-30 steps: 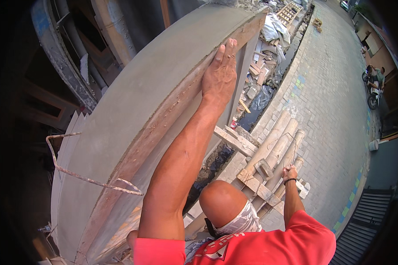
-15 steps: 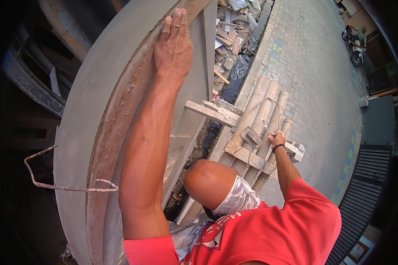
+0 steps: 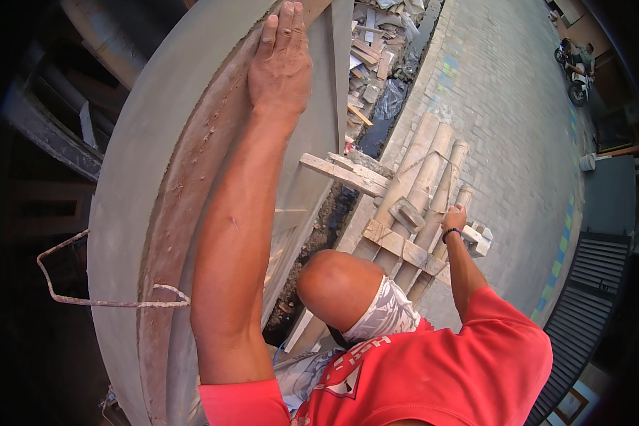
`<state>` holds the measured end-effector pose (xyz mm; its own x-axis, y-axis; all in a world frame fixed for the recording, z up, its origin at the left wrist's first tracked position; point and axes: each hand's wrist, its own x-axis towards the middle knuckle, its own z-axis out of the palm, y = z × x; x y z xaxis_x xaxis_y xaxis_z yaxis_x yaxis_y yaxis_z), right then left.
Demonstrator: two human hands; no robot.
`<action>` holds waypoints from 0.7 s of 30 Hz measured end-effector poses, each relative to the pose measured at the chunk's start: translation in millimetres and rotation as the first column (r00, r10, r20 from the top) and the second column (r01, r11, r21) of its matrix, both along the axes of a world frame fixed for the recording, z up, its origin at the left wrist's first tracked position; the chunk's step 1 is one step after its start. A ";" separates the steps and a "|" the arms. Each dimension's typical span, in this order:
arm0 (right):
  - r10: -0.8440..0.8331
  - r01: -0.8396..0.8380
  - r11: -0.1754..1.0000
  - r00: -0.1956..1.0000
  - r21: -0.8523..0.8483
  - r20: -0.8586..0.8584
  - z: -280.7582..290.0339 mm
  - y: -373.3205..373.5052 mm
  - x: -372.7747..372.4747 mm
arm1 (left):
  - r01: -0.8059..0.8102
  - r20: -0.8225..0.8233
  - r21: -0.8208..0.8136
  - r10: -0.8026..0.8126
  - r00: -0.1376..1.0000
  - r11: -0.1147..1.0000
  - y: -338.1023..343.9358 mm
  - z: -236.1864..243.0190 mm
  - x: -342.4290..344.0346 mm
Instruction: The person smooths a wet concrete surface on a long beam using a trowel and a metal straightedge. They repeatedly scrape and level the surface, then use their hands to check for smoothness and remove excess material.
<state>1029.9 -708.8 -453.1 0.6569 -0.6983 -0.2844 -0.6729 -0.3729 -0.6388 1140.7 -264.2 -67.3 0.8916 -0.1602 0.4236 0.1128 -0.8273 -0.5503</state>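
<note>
My left hand (image 3: 280, 67) lies flat, fingers stretched out and close together, on the brownish ledge (image 3: 192, 153) of a curved grey cement structure (image 3: 124, 206). Down to the right, my right hand (image 3: 455, 217) is closed beside the shortest of several bamboo poles (image 3: 422, 184) lashed side by side. Its fingers curl away from view, and what they grip is hard to make out. A block-like tool (image 3: 407, 215) rests on the poles left of that hand. Below it a wooden board (image 3: 403, 248) crosses the poles.
A bent rusty bar (image 3: 113, 304) sticks out of the cement structure at left. Wooden planks (image 3: 344, 174) reach from the poles toward the wall, over a dark drain ditch (image 3: 387, 106). Rubble (image 3: 373, 53) lies beside it. A paved road (image 3: 508, 92) holds a person by a motorcycle (image 3: 579, 89).
My right hand has shifted slightly to the right along the bamboo poles. My left hand keeps its place on the ledge, while the whole view has moved a little.
</note>
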 end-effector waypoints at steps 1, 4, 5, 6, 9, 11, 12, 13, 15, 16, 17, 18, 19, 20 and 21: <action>-0.013 0.006 0.996 0.997 0.093 0.073 9.9 6.1 4.2 | -0.005 0.001 0.003 0.005 1.000 1.000 0.3 -0.7 1.0; 0.142 -0.241 0.911 0.945 0.335 0.294 61.9 51.6 24.9 | -0.044 -0.007 0.066 0.045 0.999 0.997 0.4 -2.6 1.2; 0.184 -0.343 0.821 0.916 0.456 0.356 87.3 70.5 31.2 | -0.031 -0.016 0.045 0.031 0.999 0.999 0.5 -2.7 1.0; 0.226 -0.392 0.805 0.896 0.445 0.381 112.0 96.8 40.7 | -0.020 -0.018 0.032 0.020 1.000 0.999 0.6 -2.4 0.9; 0.371 -0.674 0.633 0.695 0.380 0.615 183.6 177.3 66.0 | 0.045 0.011 -0.034 -0.045 0.999 0.998 1.3 -0.4 -0.7; 0.449 -0.807 0.506 0.547 0.303 0.706 223.4 223.6 74.1 | 0.099 0.041 -0.076 -0.096 0.995 0.992 1.6 2.1 -1.4; 0.516 -0.855 0.459 0.477 0.241 0.712 240.0 244.5 76.2 | 0.122 0.051 -0.092 -0.117 0.992 0.988 1.7 3.4 -2.3; 0.572 -0.901 0.431 0.308 0.041 0.760 254.5 264.9 77.9 | 0.118 -0.009 -0.130 -0.120 0.993 0.984 1.7 4.9 -3.2; 0.623 -0.923 0.353 0.109 -0.154 0.774 276.3 298.9 71.5 | 0.171 0.058 -0.174 -0.164 0.985 0.970 1.4 7.1 -5.0; 0.619 -0.939 0.297 0.052 -0.173 0.784 283.6 309.6 66.7 | 0.158 -0.005 -0.230 -0.163 0.987 0.960 1.0 7.4 -5.2; 0.698 -0.920 0.278 -0.003 -0.276 0.716 288.6 321.6 65.0 | 0.193 0.036 -0.263 -0.190 0.981 0.945 0.8 6.4 -5.2; 0.689 -0.892 0.286 -0.061 -0.349 0.722 292.0 328.8 63.4 | 0.227 0.034 -0.344 -0.230 0.973 0.911 0.3 4.7 -3.8; 0.677 -0.864 0.284 -0.127 -0.415 0.725 293.4 335.9 60.9 | 0.252 0.058 -0.418 -0.252 0.966 0.873 0.3 1.7 -2.6; 0.684 -0.837 0.247 -0.206 -0.489 0.699 292.2 347.7 56.5 | 0.258 0.040 -0.490 -0.274 0.961 0.832 -2.4 -2.2 1.0; 0.722 -0.814 0.113 -0.327 -0.570 0.610 293.0 351.3 57.8 | 0.287 0.111 -0.528 -0.271 0.956 0.799 -4.5 -6.1 5.2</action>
<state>1087.6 -357.6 -160.0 0.4900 0.5893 0.6423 0.8306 -0.0919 -0.5493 1145.9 -268.7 -73.4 0.8296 -0.1422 0.5399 -0.1601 -0.9870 -0.0140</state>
